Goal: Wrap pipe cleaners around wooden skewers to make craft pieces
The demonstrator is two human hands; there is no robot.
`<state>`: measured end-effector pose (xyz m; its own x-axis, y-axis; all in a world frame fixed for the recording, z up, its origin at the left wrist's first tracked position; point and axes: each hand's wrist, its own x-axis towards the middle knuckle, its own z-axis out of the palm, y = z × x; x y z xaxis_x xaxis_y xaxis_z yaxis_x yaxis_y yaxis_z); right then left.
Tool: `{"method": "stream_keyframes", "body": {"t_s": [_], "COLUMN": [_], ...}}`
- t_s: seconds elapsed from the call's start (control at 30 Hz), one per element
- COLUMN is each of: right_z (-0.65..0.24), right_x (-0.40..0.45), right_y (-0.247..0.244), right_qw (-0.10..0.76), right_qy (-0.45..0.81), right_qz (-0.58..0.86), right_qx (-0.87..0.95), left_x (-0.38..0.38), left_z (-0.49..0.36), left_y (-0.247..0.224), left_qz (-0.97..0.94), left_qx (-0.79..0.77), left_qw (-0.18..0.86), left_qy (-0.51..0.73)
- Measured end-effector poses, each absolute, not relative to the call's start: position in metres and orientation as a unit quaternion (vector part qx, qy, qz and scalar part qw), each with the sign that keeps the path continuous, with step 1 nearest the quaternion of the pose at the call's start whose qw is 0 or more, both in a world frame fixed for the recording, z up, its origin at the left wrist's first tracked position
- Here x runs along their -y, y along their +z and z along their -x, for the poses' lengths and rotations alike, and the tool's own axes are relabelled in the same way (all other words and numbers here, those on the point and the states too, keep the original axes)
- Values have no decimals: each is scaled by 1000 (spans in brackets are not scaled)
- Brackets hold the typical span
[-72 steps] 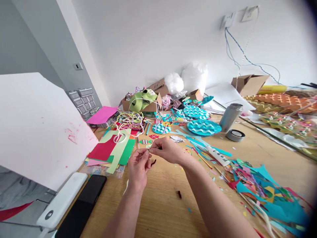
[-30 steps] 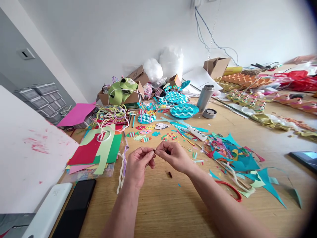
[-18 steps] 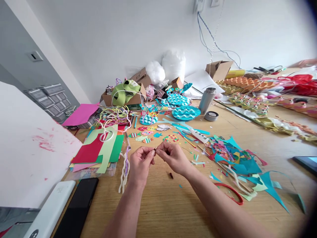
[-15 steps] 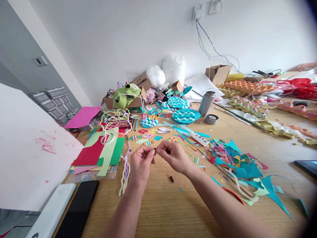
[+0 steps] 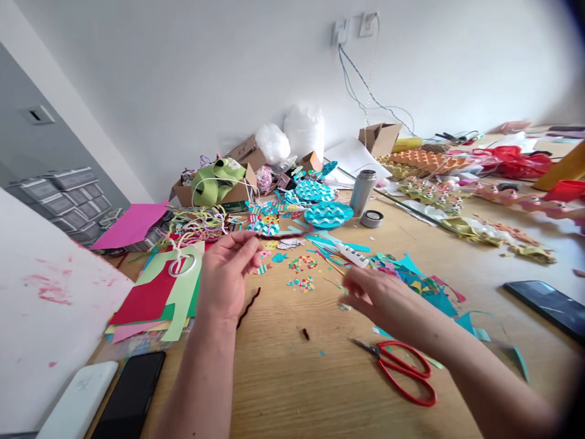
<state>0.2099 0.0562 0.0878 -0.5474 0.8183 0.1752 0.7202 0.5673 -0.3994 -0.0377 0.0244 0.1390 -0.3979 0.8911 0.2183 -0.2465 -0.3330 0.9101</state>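
Note:
My left hand (image 5: 228, 268) is closed, pinching a dark red fuzzy length of yarn (image 5: 286, 236) between thumb and fingertips. One end sticks out to the right above the table. Beside the left wrist, a dark red strand (image 5: 249, 306) shows on the wood; whether it joins the held yarn is hidden. My right hand (image 5: 372, 292) is over the table near the white glue tube (image 5: 351, 255), thumb and fingers apart, slightly blurred, with nothing visible in it. Red-handled scissors (image 5: 402, 369) lie below my right forearm. A short dark red scrap (image 5: 306, 334) rests between my arms.
Coloured paper sheets (image 5: 141, 292) and a roll of tape (image 5: 181, 264) lie left. Blue wavy plates (image 5: 329, 215), a metal flask (image 5: 363, 192) and paper confetti (image 5: 301, 263) are ahead. Blue paper scraps (image 5: 429, 299) and a phone (image 5: 543, 308) lie right.
My hands, earlier pinched together at the centre, have parted. The left has moved left and up with the yarn; the right has moved right. The scissors have come into fuller view.

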Motion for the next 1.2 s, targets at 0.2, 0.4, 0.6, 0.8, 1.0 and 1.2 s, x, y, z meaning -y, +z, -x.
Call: {"method": "stream_keyframes", "body": {"t_s": [0.2,0.4,0.6,0.8,1.0,1.2], "right_z": [-275,-276,-271,-259,-249,-243], "right_x": [-16,-12,-26,-72,-104,-101], "right_y": [-4,-14,26,30,-3,24], "right_qw": [-13,15,56,93,16,-18], "right_qy": [39,29,105,-11,-73,-60], "right_qz": [482,452,473,507,488,484], "right_qx": [875,891,873,857,869,873], "left_x": [-31,-32,-30,-32,-30,-33], "left_z": [48,51,55,50,52,49], "left_y": [145,143,143,142,142,141], "left_qz": [-383,-384,-390,-392,-407,-419], "left_qx": [-402,-416,-418,-417,-412,-422], "left_qw": [400,421,416,433,435,436], "left_qy": [729,709,707,696,689,675]}}
